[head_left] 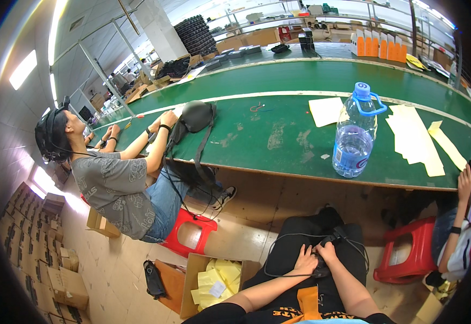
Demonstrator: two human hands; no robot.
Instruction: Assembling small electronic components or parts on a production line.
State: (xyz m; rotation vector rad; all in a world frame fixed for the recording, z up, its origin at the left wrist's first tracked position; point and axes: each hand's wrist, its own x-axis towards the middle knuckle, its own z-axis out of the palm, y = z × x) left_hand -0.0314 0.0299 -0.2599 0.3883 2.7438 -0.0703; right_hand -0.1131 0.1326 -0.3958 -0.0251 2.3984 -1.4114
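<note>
Both hands are resting low over the lap, just beside each other. L hand is lying back-up against a small blk part, fingers half curling; underside is hiding, so can't tell if it's gripping. R hand is tucking in, fingers bending inward, tips out of sight; can't tell its grip either. Blk part is sitting betw the hands on the lap, mostly covered. Cable is bunching just past the fingers + looping out both sides

Green table is running across ahead. Bottle is standing nr its edge, part-full, blue cap + handle. Pale sheet is lying L of it, yellow sheets R, strip further R

Co-worker on L is sitting side-on, hands reaching to a blk bag on table. Other person's hand is resting at table edge far R. Box is standing open L of lap, holding yellow paper
</note>
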